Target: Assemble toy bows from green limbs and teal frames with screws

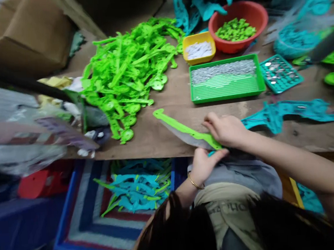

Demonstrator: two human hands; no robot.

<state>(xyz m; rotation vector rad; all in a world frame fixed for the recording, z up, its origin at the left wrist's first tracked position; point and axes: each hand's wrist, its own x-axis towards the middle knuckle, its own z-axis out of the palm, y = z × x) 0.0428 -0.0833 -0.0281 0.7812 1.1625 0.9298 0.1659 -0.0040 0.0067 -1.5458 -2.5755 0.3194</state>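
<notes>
At the far left a heap of bright green flat plastic pieces [128,74] sprawls over the brown table [156,138], and below the table's near edge a blue-rimmed striped crate [75,209] holds teal and green ones. The long green plastic strip with its grey blade-like backing [181,130] lies slantwise on the table, its long axis running from the hooked tip at upper left down to my hands at the near edge. My left hand [204,164] (the one with the gold bangle) pinches that near end from below, grip closed on it. My right hand [227,131] sits just beyond, fingers curled shut over the same end, so the whole length lies left of both grips. Further right are a green tray of silvery bits [224,87] and a teal plastic piece [284,114]
</notes>
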